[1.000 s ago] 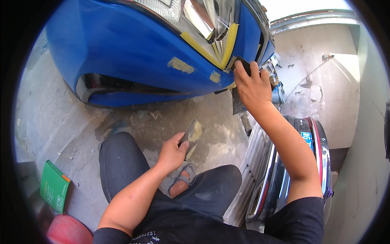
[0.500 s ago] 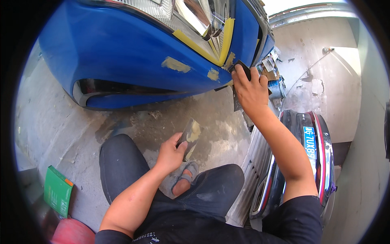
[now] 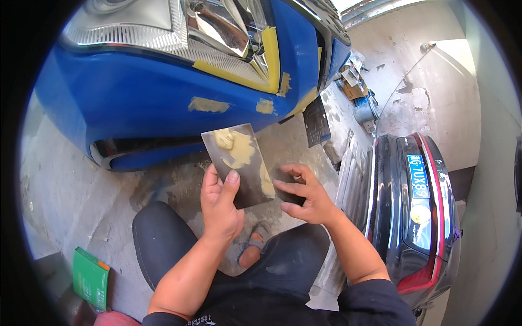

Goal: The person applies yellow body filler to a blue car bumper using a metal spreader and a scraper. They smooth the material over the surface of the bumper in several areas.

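My left hand (image 3: 220,204) grips a dark rectangular plate (image 3: 247,182), thumb on top. Beige filler putty (image 3: 239,152) lies in a lump and a smear on it, with more along its right edge. My right hand (image 3: 311,198) is curled round a dark flat spreader (image 3: 284,187), held close to that edge; whether they touch I cannot tell. Beyond stands a blue car bumper (image 3: 136,87) with putty patches (image 3: 208,105) below the headlight (image 3: 223,32). Yellow masking tape (image 3: 234,76) borders the headlight's lower corner.
A black car rear part (image 3: 391,190) with red lights stands on the right, beside a ribbed metal panel (image 3: 350,185). Under the bumper's corner is a dark flat panel (image 3: 316,122). Cans (image 3: 365,111) and papers lie behind; a green box (image 3: 91,277) is at lower left.
My right hand has come back from the bumper's corner to the plate, bringing the spreader. My left hand has raised and turned the plate, so its putty side shows. The view has shifted.
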`<action>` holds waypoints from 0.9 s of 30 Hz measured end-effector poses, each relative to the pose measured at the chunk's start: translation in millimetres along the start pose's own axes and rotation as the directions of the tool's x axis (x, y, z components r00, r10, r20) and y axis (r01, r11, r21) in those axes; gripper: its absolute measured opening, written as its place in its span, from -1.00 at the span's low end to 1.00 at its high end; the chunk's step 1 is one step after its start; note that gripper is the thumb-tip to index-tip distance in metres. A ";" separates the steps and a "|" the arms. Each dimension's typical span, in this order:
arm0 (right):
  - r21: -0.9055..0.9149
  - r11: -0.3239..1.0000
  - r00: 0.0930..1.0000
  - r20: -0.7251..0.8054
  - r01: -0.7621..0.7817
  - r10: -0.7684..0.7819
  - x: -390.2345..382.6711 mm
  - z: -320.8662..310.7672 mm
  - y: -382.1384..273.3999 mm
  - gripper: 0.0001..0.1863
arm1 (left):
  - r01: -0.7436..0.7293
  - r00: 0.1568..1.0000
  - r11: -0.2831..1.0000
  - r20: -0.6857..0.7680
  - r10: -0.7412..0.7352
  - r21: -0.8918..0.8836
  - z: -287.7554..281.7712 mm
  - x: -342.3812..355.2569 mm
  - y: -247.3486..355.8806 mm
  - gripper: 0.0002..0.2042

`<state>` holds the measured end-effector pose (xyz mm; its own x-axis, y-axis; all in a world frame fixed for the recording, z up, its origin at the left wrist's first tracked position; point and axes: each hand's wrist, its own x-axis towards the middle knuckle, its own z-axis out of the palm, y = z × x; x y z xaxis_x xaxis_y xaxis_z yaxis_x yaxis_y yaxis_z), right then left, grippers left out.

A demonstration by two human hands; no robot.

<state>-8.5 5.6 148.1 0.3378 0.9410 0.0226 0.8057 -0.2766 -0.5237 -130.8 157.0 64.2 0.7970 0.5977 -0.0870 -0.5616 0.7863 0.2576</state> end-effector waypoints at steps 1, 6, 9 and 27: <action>-0.154 0.988 1.000 0.018 0.012 -0.009 0.9 -2.1 3.8 -0.45 | -0.006 1.000 1.000 0.006 0.006 0.013 0.2 0.9 2.9 -0.68; -0.783 0.598 0.842 -0.431 -0.171 -0.324 71.5 -29.4 6.1 -0.49 | -0.070 0.996 0.963 -0.041 0.083 0.260 -33.7 8.2 -4.9 -0.71; -0.867 0.450 0.782 -0.428 -0.213 -0.453 104.2 -39.5 14.6 -0.52 | -0.027 0.998 0.953 -0.045 0.042 0.303 -41.3 5.7 -8.8 -0.70; -0.905 0.283 0.831 -0.409 -0.318 -0.376 107.3 -4.1 62.5 -0.52 | 0.043 0.998 0.978 -0.063 -0.031 0.204 -44.5 4.6 -3.2 -0.72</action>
<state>80.2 88.5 121.3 0.1769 0.8065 0.5642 0.5610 -0.5536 0.6154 -135.2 164.2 20.2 0.7983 0.5820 -0.1548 -0.4698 0.7627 0.4445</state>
